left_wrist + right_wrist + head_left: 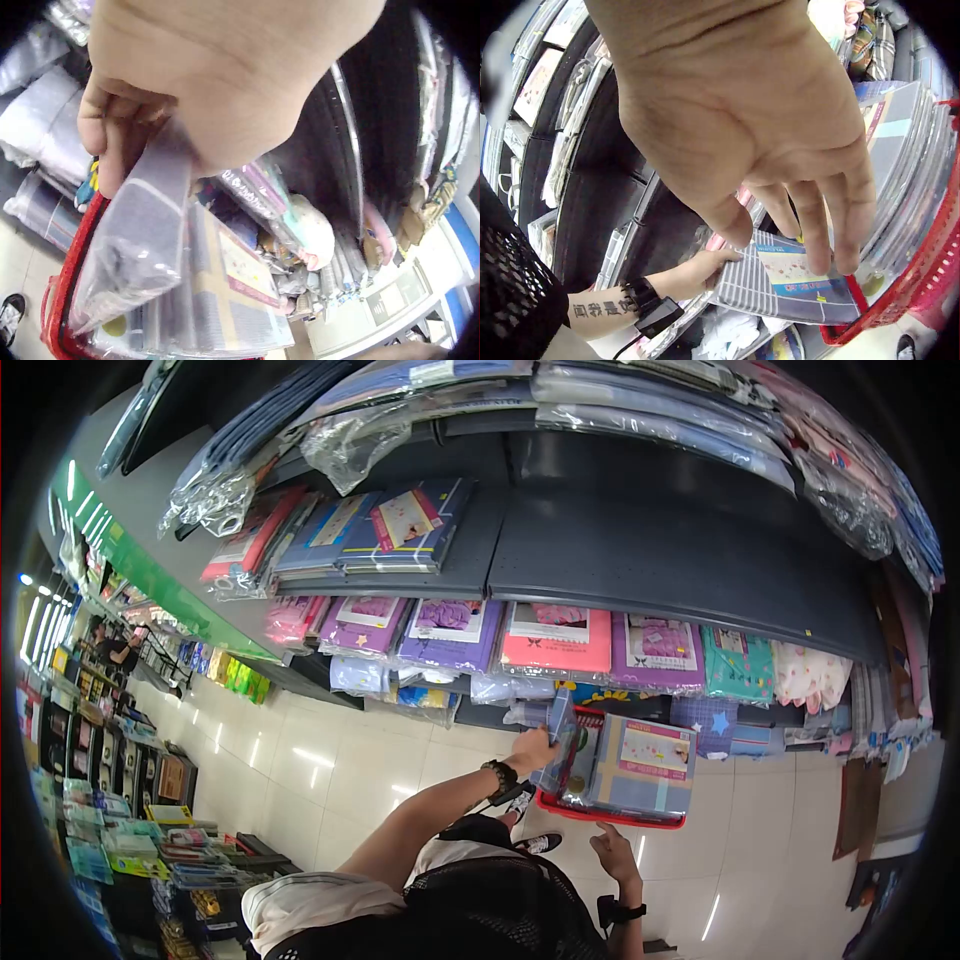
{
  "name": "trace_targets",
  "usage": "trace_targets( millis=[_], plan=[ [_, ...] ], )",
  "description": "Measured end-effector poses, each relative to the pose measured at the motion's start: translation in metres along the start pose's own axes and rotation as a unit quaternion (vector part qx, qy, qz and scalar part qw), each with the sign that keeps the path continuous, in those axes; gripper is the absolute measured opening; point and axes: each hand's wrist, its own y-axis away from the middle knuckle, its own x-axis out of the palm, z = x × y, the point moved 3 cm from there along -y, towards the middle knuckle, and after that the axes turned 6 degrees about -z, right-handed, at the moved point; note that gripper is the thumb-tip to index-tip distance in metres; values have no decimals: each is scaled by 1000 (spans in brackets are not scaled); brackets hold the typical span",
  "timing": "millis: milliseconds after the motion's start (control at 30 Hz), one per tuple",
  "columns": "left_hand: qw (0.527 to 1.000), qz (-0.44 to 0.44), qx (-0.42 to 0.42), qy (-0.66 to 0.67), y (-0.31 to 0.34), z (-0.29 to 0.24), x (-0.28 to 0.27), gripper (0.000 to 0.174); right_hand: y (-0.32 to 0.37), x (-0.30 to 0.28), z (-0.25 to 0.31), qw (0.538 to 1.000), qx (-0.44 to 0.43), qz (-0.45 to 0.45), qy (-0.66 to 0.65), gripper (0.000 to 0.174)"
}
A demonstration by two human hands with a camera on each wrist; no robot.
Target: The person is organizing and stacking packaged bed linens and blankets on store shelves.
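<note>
My left hand [532, 748] grips one edge of a flat, plastic-wrapped fabric package [795, 281]. The package is grey-blue with white checked lines and a blue-and-yellow picture label. It stands tilted on edge over the left end of a red shopping basket [612, 820]. Beside it in the basket lies a stack of similar packages [645, 785], the top one striped in beige with a pink-edged label. My right hand [750, 127] holds nothing, its fingers loosely extended near the basket's front side. In the left wrist view, the left fingers curl round the package's upper corner.
Dark shelves [640, 555] run across the front, with wrapped fabric packages above and below. A row of purple, pink and green packages [555, 640] lies just behind the basket. Pale floor tiles [330, 745] extend left, toward another display and a distant person [120, 650].
</note>
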Motion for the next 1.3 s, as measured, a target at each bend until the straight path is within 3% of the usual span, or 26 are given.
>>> trace_targets(
  millis=[233,333,467,533,567,633,700,733,800,867,933,1033,1067,1200,1300],
  plan=[
    [993,-52,80,70,57,-45,-151,49,-39,29,12,985,-12,114,-129,46],
    [982,-98,112,119,89,-49,-221,44,-51,30,53,981,-49,157,-102,40],
    [959,-123,73,246,137,-37,-285,36,-56,28,124,958,-98,264,-49,40],
    [881,-181,69,432,155,-28,-301,30,-54,23,160,945,-111,306,-34,42],
    [880,-185,70,433,157,-26,-304,30,-53,22,174,936,-136,321,-52,41],
    [769,-212,-13,602,162,-18,-307,30,-57,21,192,924,-159,341,-65,40],
    [743,-212,-44,634,155,-18,-304,34,-64,19,210,906,-149,347,-193,49],
    [699,-199,-40,686,146,-20,-300,36,-66,14,221,899,-164,360,-187,59],
    [630,-138,-18,764,129,-22,-291,35,-68,5,239,901,-180,344,-192,62],
    [612,-117,-4,782,114,-33,-277,35,-74,3,243,889,-240,311,-236,76],
    [583,-68,3,810,94,-41,-261,40,-73,-3,269,891,-240,257,-288,79],
    [588,-29,-3,808,52,-33,-234,39,-97,-16,290,889,-220,160,-369,85],
    [590,-52,-9,806,42,-33,-231,29,-110,-18,291,887,-202,122,-398,87],
    [623,-85,-47,776,19,-46,-227,31,-157,-21,286,898,-155,25,-412,84],
    [641,-50,-24,766,-1,-42,-221,35,-173,-22,286,907,-141,-5,-397,80]
  ],
)
